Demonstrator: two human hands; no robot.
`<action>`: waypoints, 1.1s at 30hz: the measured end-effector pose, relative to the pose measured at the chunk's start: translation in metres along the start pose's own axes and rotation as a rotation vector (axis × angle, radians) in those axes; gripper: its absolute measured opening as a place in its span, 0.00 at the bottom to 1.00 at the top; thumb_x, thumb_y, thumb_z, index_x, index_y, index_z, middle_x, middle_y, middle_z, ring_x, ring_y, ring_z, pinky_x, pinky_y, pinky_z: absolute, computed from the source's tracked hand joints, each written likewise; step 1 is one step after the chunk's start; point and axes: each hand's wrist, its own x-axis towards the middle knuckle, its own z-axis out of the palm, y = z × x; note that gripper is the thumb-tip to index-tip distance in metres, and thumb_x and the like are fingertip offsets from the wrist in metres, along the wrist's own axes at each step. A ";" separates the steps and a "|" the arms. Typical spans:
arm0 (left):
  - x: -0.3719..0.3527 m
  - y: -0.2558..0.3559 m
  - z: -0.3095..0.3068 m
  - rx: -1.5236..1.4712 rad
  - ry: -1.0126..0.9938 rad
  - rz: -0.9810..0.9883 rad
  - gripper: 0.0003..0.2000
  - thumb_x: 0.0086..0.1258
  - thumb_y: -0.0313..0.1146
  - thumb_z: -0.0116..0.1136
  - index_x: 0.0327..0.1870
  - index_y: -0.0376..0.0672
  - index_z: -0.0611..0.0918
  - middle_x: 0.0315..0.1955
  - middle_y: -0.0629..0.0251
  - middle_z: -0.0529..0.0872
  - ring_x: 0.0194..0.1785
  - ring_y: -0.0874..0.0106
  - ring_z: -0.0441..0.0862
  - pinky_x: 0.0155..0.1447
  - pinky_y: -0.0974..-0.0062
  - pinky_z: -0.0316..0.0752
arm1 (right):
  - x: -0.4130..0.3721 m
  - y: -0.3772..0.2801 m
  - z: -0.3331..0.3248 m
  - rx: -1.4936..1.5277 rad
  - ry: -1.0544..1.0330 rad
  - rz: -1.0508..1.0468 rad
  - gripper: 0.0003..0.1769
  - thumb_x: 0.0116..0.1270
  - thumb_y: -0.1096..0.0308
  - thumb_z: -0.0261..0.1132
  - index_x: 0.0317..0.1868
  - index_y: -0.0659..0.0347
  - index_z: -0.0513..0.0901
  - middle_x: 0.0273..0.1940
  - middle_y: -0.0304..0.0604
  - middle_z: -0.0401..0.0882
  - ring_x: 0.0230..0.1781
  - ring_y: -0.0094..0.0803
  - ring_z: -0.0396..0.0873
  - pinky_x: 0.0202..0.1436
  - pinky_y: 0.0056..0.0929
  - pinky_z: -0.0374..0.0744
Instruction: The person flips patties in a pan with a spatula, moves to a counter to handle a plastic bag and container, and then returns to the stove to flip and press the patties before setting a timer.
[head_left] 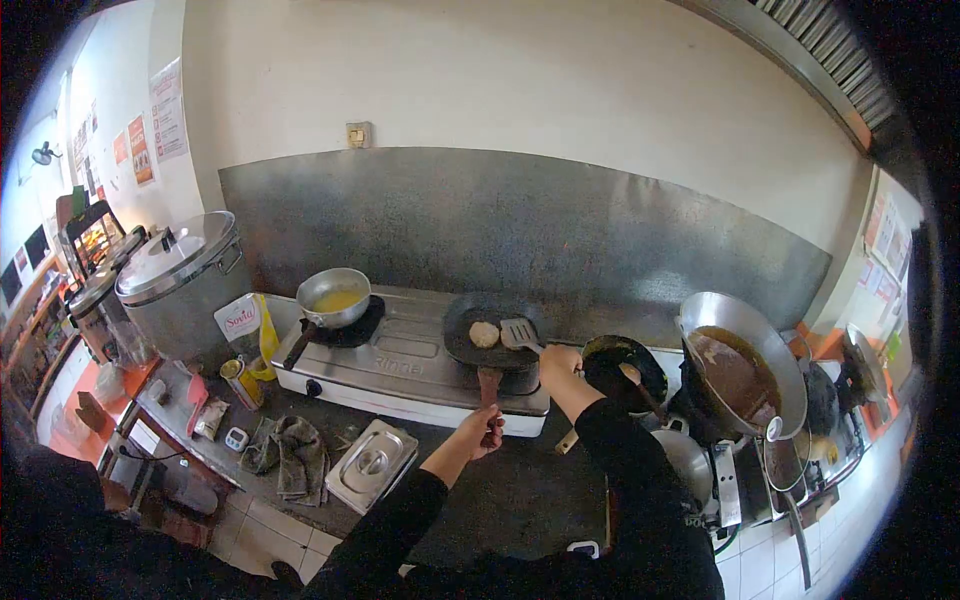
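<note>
My left hand (481, 432) is closed round the brown handle (488, 388) of a dark frying pan (462, 347) on the right burner of the stove. In the pan lies a pale, lightly browned round patty (484, 334). My right hand (560, 364) grips a slotted metal spatula (521, 334), its blade inside the pan just right of the patty. Whether anything lies under the blade is hidden. A small saucepan (334, 297) with yellow liquid sits on the left burner.
The white and steel two-burner stove (400, 372) stands against a metal splashback. To the right are a black wok (624, 375) and a large metal wok (745, 365) of brown liquid. A lidded steel container (372, 466), a crumpled cloth (290, 455) and a big pot (185, 290) are left.
</note>
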 end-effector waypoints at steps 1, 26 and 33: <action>-0.002 0.000 0.003 -0.002 0.011 -0.002 0.09 0.61 0.41 0.51 0.29 0.46 0.70 0.21 0.69 0.71 0.20 0.78 0.66 0.22 0.80 0.63 | -0.001 0.001 -0.005 -0.017 -0.041 -0.021 0.14 0.51 0.70 0.60 0.40 0.62 0.79 0.41 0.47 0.77 0.37 0.41 0.77 0.31 0.40 0.77; -0.003 -0.004 0.005 -0.024 0.007 -0.001 0.10 0.60 0.42 0.52 0.32 0.47 0.70 0.23 0.70 0.70 0.21 0.78 0.66 0.21 0.81 0.63 | 0.008 0.008 0.020 0.075 -0.026 -0.012 0.13 0.46 0.74 0.61 0.36 0.63 0.80 0.38 0.51 0.78 0.34 0.41 0.79 0.26 0.44 0.77; -0.002 -0.005 0.004 0.000 0.009 0.006 0.11 0.60 0.42 0.52 0.34 0.46 0.69 0.23 0.69 0.70 0.21 0.78 0.67 0.22 0.81 0.63 | -0.011 0.009 0.005 0.070 -0.018 -0.035 0.15 0.45 0.76 0.62 0.38 0.64 0.78 0.37 0.52 0.78 0.35 0.42 0.78 0.27 0.43 0.78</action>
